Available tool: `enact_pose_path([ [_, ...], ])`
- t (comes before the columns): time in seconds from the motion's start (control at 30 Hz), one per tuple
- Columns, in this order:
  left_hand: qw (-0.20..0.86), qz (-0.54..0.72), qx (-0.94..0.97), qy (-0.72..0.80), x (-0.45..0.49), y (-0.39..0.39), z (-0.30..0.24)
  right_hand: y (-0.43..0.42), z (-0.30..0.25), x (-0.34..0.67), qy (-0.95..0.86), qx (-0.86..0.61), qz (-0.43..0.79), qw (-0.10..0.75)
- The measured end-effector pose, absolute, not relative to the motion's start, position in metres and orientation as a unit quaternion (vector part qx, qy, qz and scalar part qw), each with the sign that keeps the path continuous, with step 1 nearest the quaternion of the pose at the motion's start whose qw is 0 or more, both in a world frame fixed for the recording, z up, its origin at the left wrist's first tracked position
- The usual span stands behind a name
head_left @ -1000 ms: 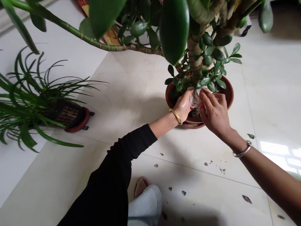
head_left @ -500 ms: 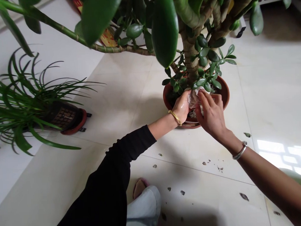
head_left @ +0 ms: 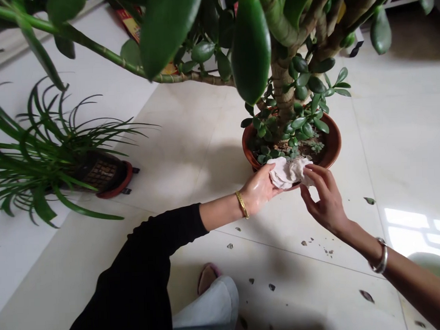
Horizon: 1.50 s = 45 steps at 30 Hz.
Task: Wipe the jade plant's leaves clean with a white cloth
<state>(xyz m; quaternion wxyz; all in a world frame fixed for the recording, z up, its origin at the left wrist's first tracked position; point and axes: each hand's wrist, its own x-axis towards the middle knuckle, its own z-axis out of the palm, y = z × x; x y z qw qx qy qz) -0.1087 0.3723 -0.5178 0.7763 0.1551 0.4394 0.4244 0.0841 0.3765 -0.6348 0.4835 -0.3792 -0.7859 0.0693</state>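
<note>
A crumpled white cloth (head_left: 288,171) is held over the near rim of a brown clay pot (head_left: 332,141). My left hand (head_left: 259,188), with a gold bangle at the wrist, is closed on the cloth's left end. My right hand (head_left: 325,200), with a silver bangle, pinches its right end between thumb and fingers. The pot holds a jade plant with a thick trunk (head_left: 284,93) and small leaves over the soil. Big leaves hang close to the camera and hide the upper plant.
A second pot (head_left: 112,174) with long thin drooping leaves stands on a wheeled base at the left. Dry leaf bits (head_left: 366,295) lie scattered on the pale tiled floor. My knee and slipper (head_left: 207,277) show at the bottom. A long branch (head_left: 104,56) stretches left overhead.
Both hands have drawn back from the base of the trunk to the pot's near rim, bringing the white cloth out with them. The soil and small leaves now show.
</note>
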Motion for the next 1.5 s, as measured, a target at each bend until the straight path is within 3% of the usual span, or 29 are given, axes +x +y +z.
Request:
enact_pose_path([
  [0.2, 0.779, 0.439, 0.130, 0.427, -0.102, 0.386, -0.515, 0.385, -0.628, 0.081, -0.786, -0.414, 0.086, 0.452],
  [0.5, 0.794, 0.449, 0.104, 0.396, -0.086, 0.417, -0.526, 0.407, -0.589, 0.074, -0.821, -0.451, -0.011, 0.349],
  [0.8, 0.790, 0.460, 0.123, 0.387, -0.085, 0.429, -0.535, 0.413, -0.583, 0.065, -0.842, -0.440, -0.038, 0.310],
  [1.0, 0.794, 0.454, 0.119, 0.386, -0.089, 0.424, -0.536, 0.404, -0.586, 0.069, -0.846, -0.419, -0.032, 0.327],
  [1.3, 0.836, 0.396, 0.087, 0.370, -0.081, 0.408, -0.541, 0.399, -0.598, 0.089, -0.792, -0.422, 0.049, 0.439],
  [1.5, 0.840, 0.398, 0.061, 0.362, -0.064, 0.409, -0.543, 0.411, -0.603, 0.110, -0.769, -0.459, 0.045, 0.443],
])
